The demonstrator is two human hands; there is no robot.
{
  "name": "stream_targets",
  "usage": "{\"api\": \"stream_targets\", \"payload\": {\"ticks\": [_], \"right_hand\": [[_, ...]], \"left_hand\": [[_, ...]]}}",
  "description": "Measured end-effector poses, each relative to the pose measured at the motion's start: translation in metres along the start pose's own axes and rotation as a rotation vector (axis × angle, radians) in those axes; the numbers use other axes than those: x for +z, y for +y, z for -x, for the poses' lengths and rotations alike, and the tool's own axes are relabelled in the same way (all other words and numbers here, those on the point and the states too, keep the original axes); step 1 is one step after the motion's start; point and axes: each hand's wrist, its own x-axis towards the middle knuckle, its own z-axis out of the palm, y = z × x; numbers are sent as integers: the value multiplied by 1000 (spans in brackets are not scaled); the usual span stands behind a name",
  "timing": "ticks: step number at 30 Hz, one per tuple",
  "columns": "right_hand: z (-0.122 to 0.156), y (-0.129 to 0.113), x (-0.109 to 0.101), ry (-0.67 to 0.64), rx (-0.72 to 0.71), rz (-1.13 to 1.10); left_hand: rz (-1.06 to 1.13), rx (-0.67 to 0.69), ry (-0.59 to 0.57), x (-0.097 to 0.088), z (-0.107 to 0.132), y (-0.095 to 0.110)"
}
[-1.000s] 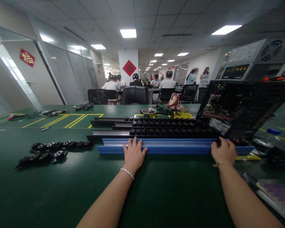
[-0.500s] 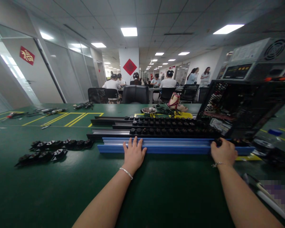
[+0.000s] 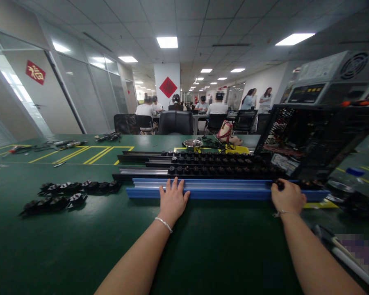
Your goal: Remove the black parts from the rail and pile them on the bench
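A long blue rail (image 3: 227, 190) lies across the green table in front of me. My left hand (image 3: 172, 200) rests flat on its left part, fingers stretched out. My right hand (image 3: 287, 198) is closed over the rail's right part, fingertips pinched on a small black part (image 3: 279, 185) on the rail. Behind the blue rail lie three black rails (image 3: 203, 170) lined with small black parts.
Two rows of loose black parts (image 3: 67, 194) lie at the left. An open computer case (image 3: 320, 139) stands at the right with a power supply on top. A metal bowl (image 3: 192, 143) and tools sit farther back. Seated people work at desks beyond the table.
My right hand has slid slightly left along the blue rail, its fingers closing on the small black part. My left hand has stayed put.
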Motion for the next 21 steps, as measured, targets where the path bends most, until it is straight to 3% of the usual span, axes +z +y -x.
{"api": "stream_targets", "payload": {"ticks": [21], "right_hand": [[3, -12, 0, -42, -71, 25]], "left_hand": [[12, -10, 28, 1, -1, 1]]}}
